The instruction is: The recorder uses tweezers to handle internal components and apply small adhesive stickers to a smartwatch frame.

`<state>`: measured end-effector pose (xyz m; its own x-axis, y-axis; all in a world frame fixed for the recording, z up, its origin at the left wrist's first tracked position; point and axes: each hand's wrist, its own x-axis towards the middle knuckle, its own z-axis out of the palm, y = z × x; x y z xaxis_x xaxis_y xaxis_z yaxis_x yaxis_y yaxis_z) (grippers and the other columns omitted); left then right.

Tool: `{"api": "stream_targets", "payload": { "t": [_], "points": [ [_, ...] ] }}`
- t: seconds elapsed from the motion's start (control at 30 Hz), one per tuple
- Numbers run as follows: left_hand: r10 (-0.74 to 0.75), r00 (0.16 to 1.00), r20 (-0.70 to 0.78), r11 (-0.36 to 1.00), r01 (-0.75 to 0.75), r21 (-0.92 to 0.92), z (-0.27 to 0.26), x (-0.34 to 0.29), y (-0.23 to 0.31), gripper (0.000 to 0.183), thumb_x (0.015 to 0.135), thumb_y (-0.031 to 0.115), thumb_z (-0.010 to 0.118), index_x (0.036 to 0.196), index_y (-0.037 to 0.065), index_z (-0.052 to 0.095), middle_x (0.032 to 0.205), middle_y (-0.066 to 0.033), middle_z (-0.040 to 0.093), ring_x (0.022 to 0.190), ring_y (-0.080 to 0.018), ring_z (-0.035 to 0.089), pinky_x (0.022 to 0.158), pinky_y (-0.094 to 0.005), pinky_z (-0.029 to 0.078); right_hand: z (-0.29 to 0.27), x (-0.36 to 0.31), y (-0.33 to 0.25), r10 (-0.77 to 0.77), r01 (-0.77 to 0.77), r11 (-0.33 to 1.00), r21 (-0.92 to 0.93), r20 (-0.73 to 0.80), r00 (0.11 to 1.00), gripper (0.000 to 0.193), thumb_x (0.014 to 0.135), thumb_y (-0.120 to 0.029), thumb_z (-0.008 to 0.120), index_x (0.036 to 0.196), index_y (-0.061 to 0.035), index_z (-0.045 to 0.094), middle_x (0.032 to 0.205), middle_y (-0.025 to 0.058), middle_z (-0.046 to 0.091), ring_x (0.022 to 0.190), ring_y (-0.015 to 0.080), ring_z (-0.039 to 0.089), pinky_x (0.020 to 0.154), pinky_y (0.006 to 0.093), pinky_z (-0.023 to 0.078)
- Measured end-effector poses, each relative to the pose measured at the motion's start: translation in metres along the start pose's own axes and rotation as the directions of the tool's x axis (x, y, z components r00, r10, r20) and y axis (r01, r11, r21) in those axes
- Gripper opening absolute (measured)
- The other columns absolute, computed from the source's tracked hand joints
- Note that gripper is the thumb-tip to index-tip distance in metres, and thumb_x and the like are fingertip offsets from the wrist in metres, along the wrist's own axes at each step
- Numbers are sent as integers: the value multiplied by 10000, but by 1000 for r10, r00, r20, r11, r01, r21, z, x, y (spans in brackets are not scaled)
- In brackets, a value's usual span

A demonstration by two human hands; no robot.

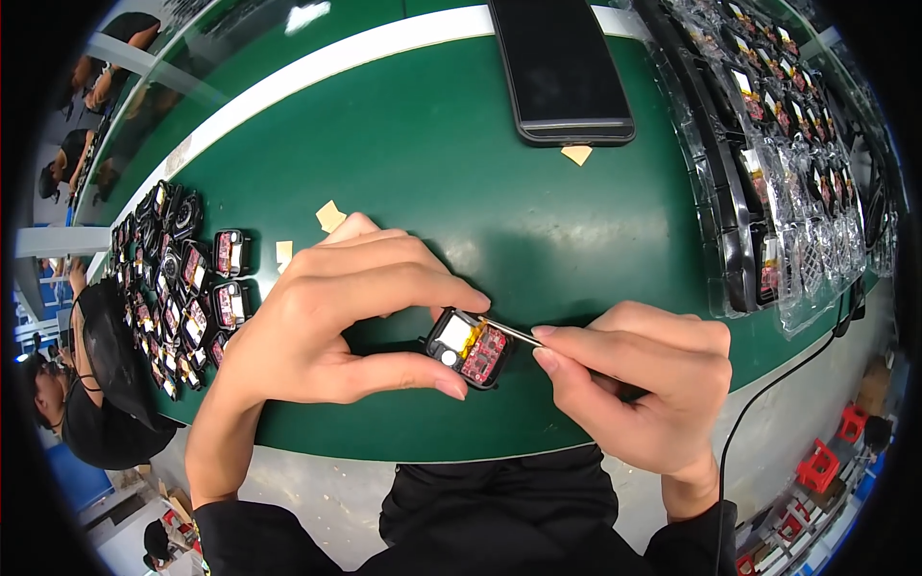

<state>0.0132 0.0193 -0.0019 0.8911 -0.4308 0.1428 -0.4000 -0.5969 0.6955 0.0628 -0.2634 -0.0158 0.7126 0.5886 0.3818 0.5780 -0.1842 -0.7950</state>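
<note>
Between the thumb and forefinger of my left hand [331,312] is an opened black smartwatch case [471,348], held by its edges just above the table. Inside it show a red circuit board, a white block, yellow tape and a round white disc. My right hand [639,374] pinches slim metal tweezers [512,332]. Their tip reaches the upper edge of the case, beside the yellow tape. Whether the tips grip anything is too small to tell.
Many similar opened cases [168,288] lie clustered at the left. A black phone-like device [562,72] rests at the far side. Black trays with clear plastic [759,192] hold more cases at right. Beige paper scraps [329,216] dot the green table [403,144]. A black cable [744,422] hangs at right.
</note>
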Motion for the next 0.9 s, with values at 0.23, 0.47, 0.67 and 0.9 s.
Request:
{"api": "stream_targets", "payload": {
  "t": [0.23,0.47,0.67,0.9],
  "points": [
    [27,1000,13,1000,-27,-3,1,0,-1,649,690,453,997,1160,27,854,1005,-73,821,886,-223,727,797,-367,465,-1,-1,-1,27,-27,999,26,18,999,219,779,89,872,984,21,835,669,25,619,468,108,504,432,283,365],
    [20,998,56,1000,-20,4,-1,1,1,653,689,464,988,1164,35,861,1014,-62,806,906,-225,721,822,-367,446,-1,-1,0,25,-26,1000,17,30,999,219,769,96,869,973,23,836,662,24,610,470,115,507,434,288,367],
    [30,999,35,999,-31,11,1,0,0,649,703,484,977,1166,42,866,1005,-53,786,889,-213,698,809,-360,412,0,-1,0,16,-17,1000,5,26,1000,221,755,94,871,963,30,833,653,25,591,473,124,506,436,294,366],
    [39,998,39,999,-39,7,0,1,0,655,698,494,976,1157,41,866,1000,-51,779,886,-210,694,811,-360,412,0,-1,-1,21,-21,1000,7,28,999,221,743,100,863,950,31,829,646,27,580,471,130,509,435,299,368]
  ]
}}
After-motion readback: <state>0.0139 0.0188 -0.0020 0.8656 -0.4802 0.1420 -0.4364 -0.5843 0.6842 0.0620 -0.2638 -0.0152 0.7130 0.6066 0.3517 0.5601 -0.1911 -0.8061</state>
